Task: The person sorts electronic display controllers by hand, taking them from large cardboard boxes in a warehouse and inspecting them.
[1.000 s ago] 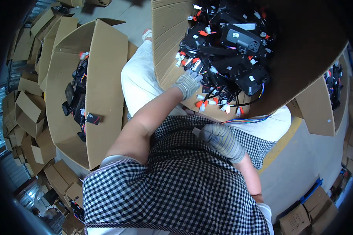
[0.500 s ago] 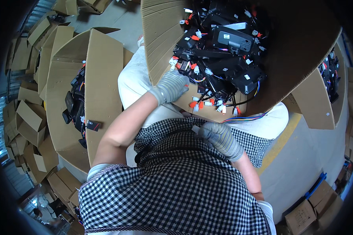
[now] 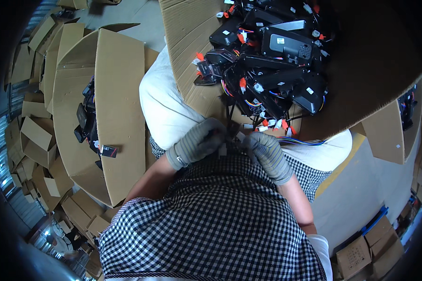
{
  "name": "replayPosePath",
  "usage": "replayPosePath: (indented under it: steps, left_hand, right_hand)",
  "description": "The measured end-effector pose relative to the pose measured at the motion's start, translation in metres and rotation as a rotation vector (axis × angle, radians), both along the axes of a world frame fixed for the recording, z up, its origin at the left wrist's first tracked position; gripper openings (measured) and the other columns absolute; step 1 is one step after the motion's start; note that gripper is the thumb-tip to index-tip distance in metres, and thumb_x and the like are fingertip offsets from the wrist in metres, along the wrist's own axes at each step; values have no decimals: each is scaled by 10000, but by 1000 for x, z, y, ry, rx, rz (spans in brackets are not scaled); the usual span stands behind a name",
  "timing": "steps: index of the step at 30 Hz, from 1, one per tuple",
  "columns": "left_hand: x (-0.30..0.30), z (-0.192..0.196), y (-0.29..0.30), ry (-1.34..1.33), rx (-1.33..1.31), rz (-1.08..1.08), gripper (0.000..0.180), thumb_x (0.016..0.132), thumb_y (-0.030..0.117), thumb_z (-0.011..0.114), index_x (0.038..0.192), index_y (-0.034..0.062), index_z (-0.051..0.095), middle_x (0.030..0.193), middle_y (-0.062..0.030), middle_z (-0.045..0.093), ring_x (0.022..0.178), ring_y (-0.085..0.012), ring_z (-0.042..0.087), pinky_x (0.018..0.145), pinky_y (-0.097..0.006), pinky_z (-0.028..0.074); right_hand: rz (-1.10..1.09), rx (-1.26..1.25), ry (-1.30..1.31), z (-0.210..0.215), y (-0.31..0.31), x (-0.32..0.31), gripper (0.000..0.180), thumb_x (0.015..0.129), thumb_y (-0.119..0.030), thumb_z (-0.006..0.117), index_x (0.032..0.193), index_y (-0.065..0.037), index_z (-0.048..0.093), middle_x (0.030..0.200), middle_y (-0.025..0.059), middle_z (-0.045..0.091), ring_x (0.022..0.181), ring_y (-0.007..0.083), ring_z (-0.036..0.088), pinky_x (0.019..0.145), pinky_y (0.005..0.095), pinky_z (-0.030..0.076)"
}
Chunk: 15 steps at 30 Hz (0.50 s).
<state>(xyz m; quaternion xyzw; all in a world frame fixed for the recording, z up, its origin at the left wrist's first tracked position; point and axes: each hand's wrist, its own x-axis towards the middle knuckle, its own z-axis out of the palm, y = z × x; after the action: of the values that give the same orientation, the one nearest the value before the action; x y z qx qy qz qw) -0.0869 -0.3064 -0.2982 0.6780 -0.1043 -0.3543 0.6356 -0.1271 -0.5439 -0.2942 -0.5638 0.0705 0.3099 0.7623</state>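
Both hands wear grey striped gloves and meet over my lap, just below the near edge of a tilted cardboard box [image 3: 187, 28]. My left hand [image 3: 199, 143] is closed with curled fingers; motion blurs whatever it grips. My right hand [image 3: 268, 157] pinches a small white connector [image 3: 240, 136] at its fingertips. Dark cables [image 3: 230, 112] run from the box down toward the space between the hands. Inside the box lies a heap of black plastic devices [image 3: 286, 44] with coloured wires and white and orange-red connectors [image 3: 279, 124].
On the left stands another cardboard box [image 3: 122, 107] holding black devices [image 3: 86, 114]. A further box [image 3: 389, 133] is at the right, near a yellow floor line [image 3: 340, 167]. Several brown cartons [image 3: 35, 140] pile up at the far left, and more cartons [image 3: 356, 257] sit at the lower right.
My left hand has drawn back from the box's near left edge to my lap, close to the right hand. The right hand has moved only slightly. Dark cables now reach down toward both hands.
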Motion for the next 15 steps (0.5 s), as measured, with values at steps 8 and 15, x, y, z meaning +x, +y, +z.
replayPosePath:
  steps: [8, 15]
  left_hand:
    - [51, -79, 2, -1050, 426, -476, 214, 818, 147, 581, 1022, 102, 623, 997, -59, 616, 837, -234, 606, 753, -328, 501]
    - [54, -26, 5, -991, 535, -581, 137, 791, 226, 610, 794, 89, 609, 806, -75, 587, 764, -268, 592, 703, -375, 489]
  right_hand:
    - [-102, -69, 10, -4, 3, 0, 292, 945, -277, 521, 869, -16, 630, 594, -28, 493, 505, 42, 414, 495, 189, 319]
    - [-115, -172, -28, 14, -1, -1, 233, 940, -233, 536, 910, -25, 637, 648, -40, 524, 541, 31, 437, 497, 181, 337]
